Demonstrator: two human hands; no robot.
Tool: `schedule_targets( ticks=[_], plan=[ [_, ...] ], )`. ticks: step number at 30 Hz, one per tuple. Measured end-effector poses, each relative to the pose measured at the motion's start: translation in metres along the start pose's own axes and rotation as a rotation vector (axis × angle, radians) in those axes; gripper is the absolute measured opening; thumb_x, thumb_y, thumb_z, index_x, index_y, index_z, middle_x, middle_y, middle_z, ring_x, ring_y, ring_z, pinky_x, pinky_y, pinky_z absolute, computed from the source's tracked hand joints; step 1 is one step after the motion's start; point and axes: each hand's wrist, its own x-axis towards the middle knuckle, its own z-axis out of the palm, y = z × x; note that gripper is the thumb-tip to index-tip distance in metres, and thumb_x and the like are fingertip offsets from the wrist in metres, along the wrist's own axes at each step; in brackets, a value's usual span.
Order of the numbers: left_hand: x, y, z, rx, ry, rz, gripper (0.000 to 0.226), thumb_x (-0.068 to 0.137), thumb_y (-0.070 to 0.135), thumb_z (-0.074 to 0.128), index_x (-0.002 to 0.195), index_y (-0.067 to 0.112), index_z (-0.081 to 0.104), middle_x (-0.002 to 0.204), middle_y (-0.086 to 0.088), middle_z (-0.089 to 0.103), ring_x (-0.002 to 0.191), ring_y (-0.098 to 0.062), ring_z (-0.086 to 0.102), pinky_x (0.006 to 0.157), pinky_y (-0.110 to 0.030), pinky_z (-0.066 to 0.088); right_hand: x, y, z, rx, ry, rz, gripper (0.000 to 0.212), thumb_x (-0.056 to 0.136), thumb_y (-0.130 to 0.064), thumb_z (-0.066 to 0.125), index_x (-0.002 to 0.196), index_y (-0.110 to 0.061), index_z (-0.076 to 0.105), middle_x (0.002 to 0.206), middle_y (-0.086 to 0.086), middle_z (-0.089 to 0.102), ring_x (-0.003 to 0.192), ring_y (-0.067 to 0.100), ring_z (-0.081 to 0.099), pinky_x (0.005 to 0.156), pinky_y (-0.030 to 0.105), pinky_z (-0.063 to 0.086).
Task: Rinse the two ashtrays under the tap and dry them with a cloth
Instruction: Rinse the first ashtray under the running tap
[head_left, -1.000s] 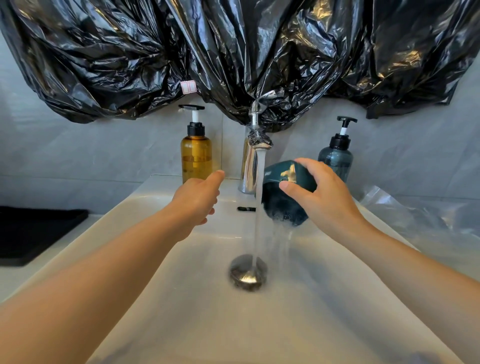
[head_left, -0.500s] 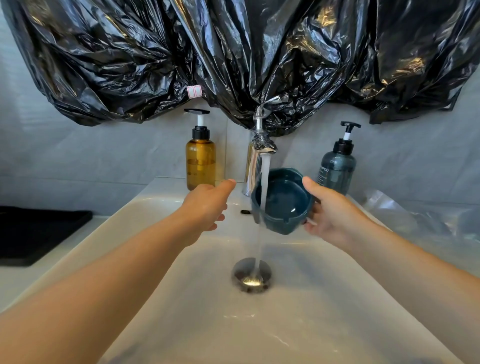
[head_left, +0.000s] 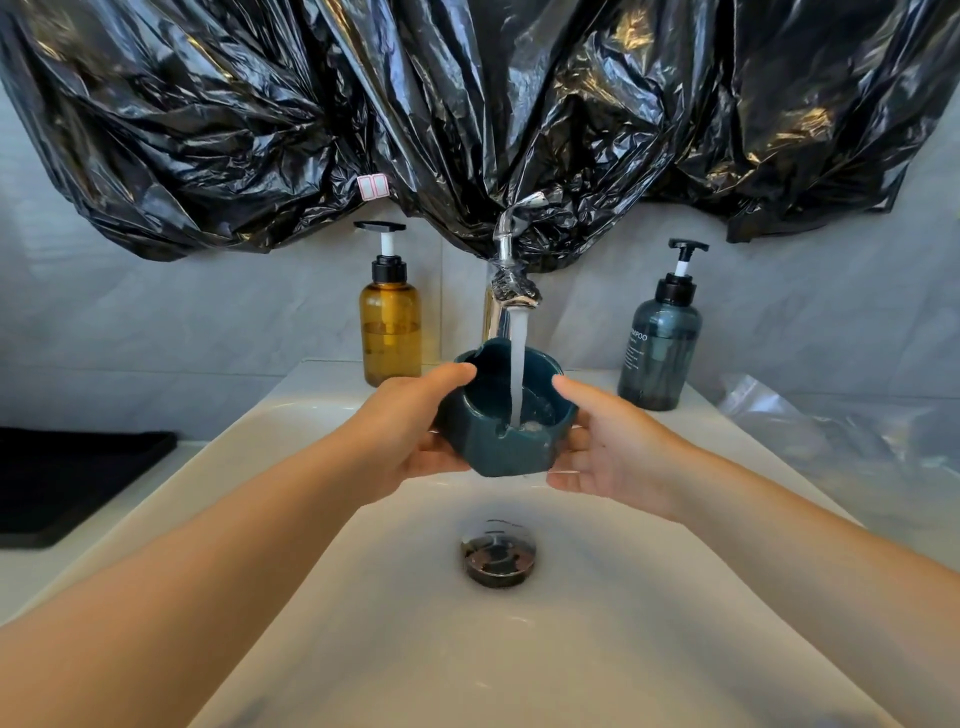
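White sink (head_left: 291, 431), notched teal ashtray (head_left: 498, 447)

We reach both bare forearms forward from the lower corners, converging toward the middle. Our left hand (head_left: 410, 431) curls around the left side of the ashtray (head_left: 498, 436), thumb along its upper rim, fingers tucked beneath. Our right hand (head_left: 618, 452) cups the right side, palm turned inward, thumb raised beside the rim, fingers spread underneath.

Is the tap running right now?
Yes, on. A stream of water falls from the tap into the teal ashtray, splashing at its bottom.
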Motion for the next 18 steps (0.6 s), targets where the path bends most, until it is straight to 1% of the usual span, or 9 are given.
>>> schedule_targets(
  ticks=[2,4,7,9,11,12,14,16,18],
  plan=[
    [0.0,-0.001,-0.001,0.035,0.014,0.02,0.035,0.092,0.037,0.057,0.122,0.021,0.05,0.114,-0.009,0.065,0.099,-0.031,0.067,0.069,-0.037,0.06,0.001,-0.001,-0.002,-0.14,-0.003,-0.049,0.045,0.096,-0.052,0.043,0.121,-0.018,0.058,0.118,0.016,0.065,0.097,0.025,0.064,0.084,0.035,0.052],
    [0.0,-0.002,-0.001,0.076,0.017,0.038,0.031,0.092,0.039,0.057,0.117,0.022,0.052,0.107,-0.006,0.067,0.096,-0.028,0.067,0.067,-0.034,0.059,0.001,-0.002,-0.003,-0.226,-0.007,-0.088,0.043,0.098,-0.052,0.04,0.118,-0.021,0.06,0.121,0.015,0.063,0.101,0.026,0.062,0.088,0.036,0.051],
    [0.0,-0.003,0.0,0.128,0.027,0.058,0.027,0.091,0.044,0.056,0.109,0.025,0.054,0.101,-0.003,0.067,0.094,-0.025,0.066,0.065,-0.03,0.057,0.0,0.002,-0.003,-0.248,-0.013,-0.096,0.044,0.1,-0.047,0.037,0.12,-0.015,0.06,0.118,0.019,0.064,0.089,0.024,0.064,0.077,0.032,0.052],
    [-0.001,-0.003,0.0,0.12,0.031,0.058,0.027,0.09,0.047,0.056,0.106,0.026,0.053,0.099,-0.002,0.066,0.092,-0.024,0.065,0.065,-0.029,0.056,-0.001,0.005,0.0,-0.219,-0.017,-0.093,0.042,0.103,-0.041,0.035,0.125,-0.012,0.057,0.116,0.018,0.065,0.087,0.026,0.067,0.077,0.035,0.055],
    [-0.001,-0.003,0.0,0.091,0.029,0.052,0.029,0.089,0.048,0.056,0.108,0.026,0.054,0.103,-0.004,0.066,0.094,-0.025,0.065,0.067,-0.03,0.057,0.0,0.007,0.004,-0.142,-0.005,-0.095,0.038,0.104,-0.037,0.035,0.125,-0.013,0.055,0.117,0.017,0.066,0.095,0.03,0.068,0.083,0.042,0.058],
    [-0.001,-0.002,0.0,0.069,0.017,0.049,0.031,0.088,0.048,0.058,0.109,0.026,0.054,0.107,-0.006,0.066,0.096,-0.027,0.065,0.067,-0.031,0.058,0.0,0.007,0.006,-0.083,0.008,-0.085,0.037,0.104,-0.036,0.035,0.125,-0.012,0.055,0.116,0.017,0.066,0.098,0.032,0.068,0.083,0.044,0.058],
    [-0.001,-0.001,0.0,0.037,-0.028,0.046,0.032,0.086,0.048,0.061,0.107,0.025,0.055,0.111,-0.01,0.065,0.097,-0.03,0.066,0.071,-0.035,0.06,0.0,0.007,0.008,0.035,0.045,-0.049,0.035,0.104,-0.034,0.036,0.124,-0.01,0.053,0.111,0.018,0.067,0.095,0.032,0.069,0.075,0.043,0.06],
    [-0.002,0.0,0.0,0.06,-0.069,0.021,0.032,0.084,0.048,0.064,0.104,0.024,0.056,0.11,-0.015,0.065,0.096,-0.034,0.068,0.08,-0.039,0.059,-0.002,0.007,0.008,0.14,0.076,-0.013,0.029,0.104,-0.032,0.037,0.118,-0.012,0.052,0.101,0.016,0.067,0.089,0.03,0.069,0.069,0.041,0.06],
    [-0.003,-0.001,0.002,0.062,-0.077,-0.014,0.033,0.085,0.045,0.064,0.106,0.022,0.054,0.109,-0.017,0.065,0.095,-0.035,0.069,0.084,-0.042,0.058,-0.002,0.005,0.007,0.196,0.072,0.002,0.027,0.104,-0.031,0.037,0.116,-0.012,0.051,0.1,0.016,0.065,0.088,0.03,0.069,0.068,0.042,0.059]
  ],
)
